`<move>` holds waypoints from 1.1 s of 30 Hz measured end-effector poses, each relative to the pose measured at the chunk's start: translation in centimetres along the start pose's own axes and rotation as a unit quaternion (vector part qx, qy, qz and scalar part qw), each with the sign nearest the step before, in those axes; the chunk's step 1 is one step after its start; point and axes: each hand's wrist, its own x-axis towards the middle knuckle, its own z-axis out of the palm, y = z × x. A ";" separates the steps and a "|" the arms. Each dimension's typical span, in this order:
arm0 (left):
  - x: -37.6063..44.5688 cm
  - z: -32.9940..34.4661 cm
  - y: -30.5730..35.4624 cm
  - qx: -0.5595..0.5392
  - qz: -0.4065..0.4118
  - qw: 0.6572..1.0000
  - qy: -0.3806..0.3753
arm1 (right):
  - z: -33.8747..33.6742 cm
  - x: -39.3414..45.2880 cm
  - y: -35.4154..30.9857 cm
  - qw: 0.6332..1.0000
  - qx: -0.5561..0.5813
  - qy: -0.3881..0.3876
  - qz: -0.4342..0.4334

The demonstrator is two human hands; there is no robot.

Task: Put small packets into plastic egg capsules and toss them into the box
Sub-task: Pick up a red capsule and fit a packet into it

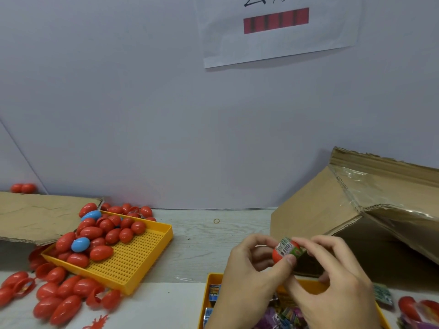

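So we're mid-stuffing here. The left hand (pixel 249 264) pinches a red capsule half (pixel 278 255) between thumb and fingers, and the right hand (pixel 332 269) grips a small packet (pixel 288 246) with a barcode on it, working it into the open end. The packet looks only partly in, though the fingers cover enough that I can't say how deep it sits. All of this happens above the near edge of the bench (pixel 202 236), right over the yellow tray of packets (pixel 212 281) at the front.

The cardboard box (pixel 332 210) lies tipped on its side toward the right edge, its opening just behind the hands. At the left sits a second yellow tray (pixel 142 262) heaped with red egg capsules (pixel 102 233) and a couple of blue ones (pixel 80 244), with more spilling off its near-left corner onto the bench.

Next move, I'd guess: push the packet fully in, get the capsule closed, then flick it right into the box. A corner of packet caught at the seam would probably stop it snapping shut.
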 end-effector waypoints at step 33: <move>-0.5 -0.6 1.4 -0.009 -0.001 0.999 -0.053 | 0.2 -0.1 0.4 0.997 0.019 -0.055 -0.060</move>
